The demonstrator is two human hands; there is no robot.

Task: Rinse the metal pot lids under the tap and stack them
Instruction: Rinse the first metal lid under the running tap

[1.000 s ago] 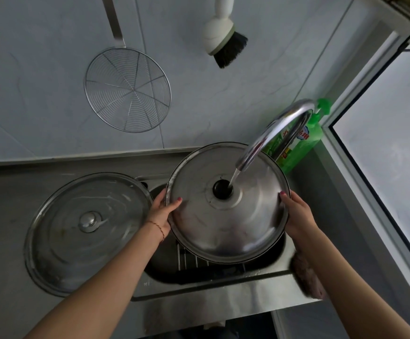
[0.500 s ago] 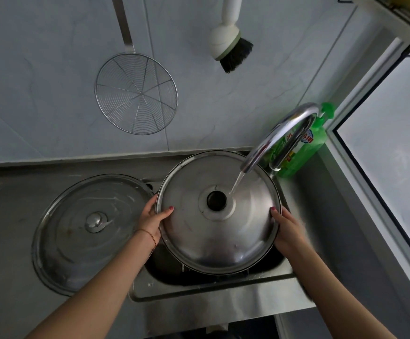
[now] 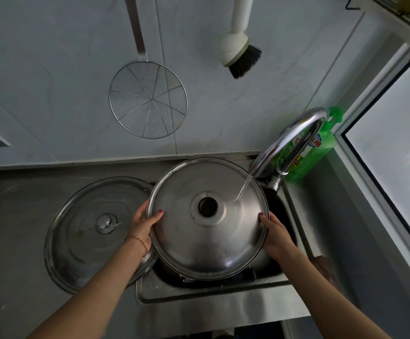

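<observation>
Over the sink (image 3: pixel 223 293), your left hand (image 3: pixel 142 225) and right hand (image 3: pixel 276 237) curl fingers round the lid (image 3: pixel 207 241) under the tap (image 3: pixel 288 143); another lid (image 3: pixel 81 231) waits on the left bench (image 3: pixel 10 277), stacking undone.

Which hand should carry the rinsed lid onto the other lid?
Left, probably. The left hand already grips the lid on the rim nearest the other lid, which lies on the counter left of the sink. The right hand holds the far rim, by the tap.
</observation>
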